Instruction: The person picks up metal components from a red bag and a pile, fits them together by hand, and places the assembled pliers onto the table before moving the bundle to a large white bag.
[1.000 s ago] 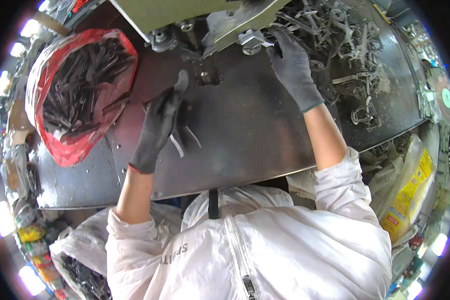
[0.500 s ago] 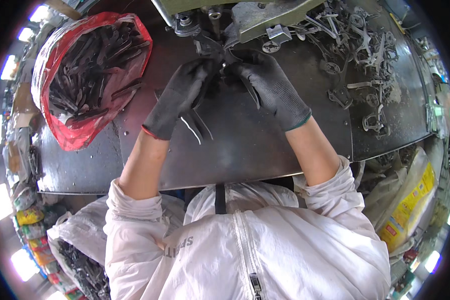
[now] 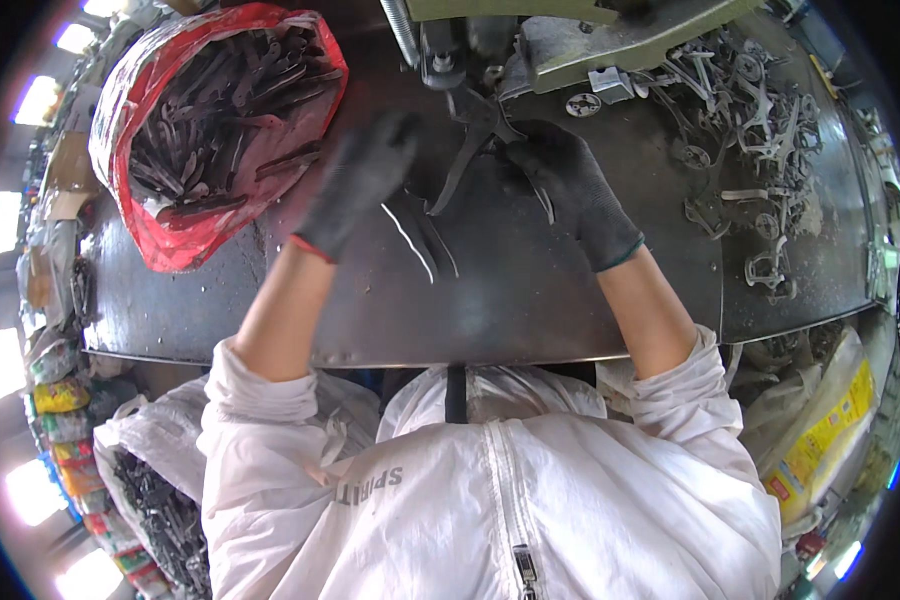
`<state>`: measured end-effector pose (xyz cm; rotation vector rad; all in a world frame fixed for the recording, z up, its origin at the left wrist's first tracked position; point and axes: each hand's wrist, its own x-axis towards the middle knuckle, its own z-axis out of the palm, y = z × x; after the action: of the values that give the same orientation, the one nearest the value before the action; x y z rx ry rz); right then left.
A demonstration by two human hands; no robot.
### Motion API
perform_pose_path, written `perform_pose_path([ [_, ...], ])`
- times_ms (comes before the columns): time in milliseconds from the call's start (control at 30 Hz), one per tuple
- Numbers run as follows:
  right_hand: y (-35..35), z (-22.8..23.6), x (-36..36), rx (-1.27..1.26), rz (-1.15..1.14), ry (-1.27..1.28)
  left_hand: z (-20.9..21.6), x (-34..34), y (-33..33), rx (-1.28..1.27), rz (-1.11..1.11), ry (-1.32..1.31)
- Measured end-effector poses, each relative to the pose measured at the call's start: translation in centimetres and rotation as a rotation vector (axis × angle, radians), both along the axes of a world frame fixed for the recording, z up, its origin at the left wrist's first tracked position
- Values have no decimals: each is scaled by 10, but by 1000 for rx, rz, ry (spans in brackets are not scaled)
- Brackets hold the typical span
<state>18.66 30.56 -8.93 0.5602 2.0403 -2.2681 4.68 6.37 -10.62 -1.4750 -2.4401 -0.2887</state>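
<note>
My right hand, in a dark knitted glove, grips a dark pliers-like metal part by one side. One of its long arms slants down to the left, and its upper end lies just under the machine head. My left hand, also gloved, is off the part to the left. Motion blurs its fingers, so whether they hold anything does not show. Below it on the metal table lie a thin bright-edged strip and a dark strip.
A green machine with a bolted metal head overhangs the far table edge. At left sits a red and white bag full of dark flat strips. Silvery metal parts are heaped at right on the dark metal table.
My left hand has come away from the pliers-like part, moving left, which leaves more of the part in sight. The right hand keeps its hold. The whole view has shifted slightly.
</note>
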Motion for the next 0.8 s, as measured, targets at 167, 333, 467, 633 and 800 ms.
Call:
perform_pose_path([
  [167, 0, 4, 5, -112, -25, 13, 2, -43, -74, 111, 405, -147],
  [333, -13, 24, 3, -146, -50, 75, -35, -65, -143, -93, 365, -190],
  [467, -7, 32, 15, -139, 23, -22, -24, -55, -123, 30, 416, -222],
  [633, -7, 10, 18, -60, -45, -44, 24, -21, -83, 205, 495, -174],
  [800, 3, -1, 22, -60, -19, 55, 87, 30, -35, 110, 298, -660],
])
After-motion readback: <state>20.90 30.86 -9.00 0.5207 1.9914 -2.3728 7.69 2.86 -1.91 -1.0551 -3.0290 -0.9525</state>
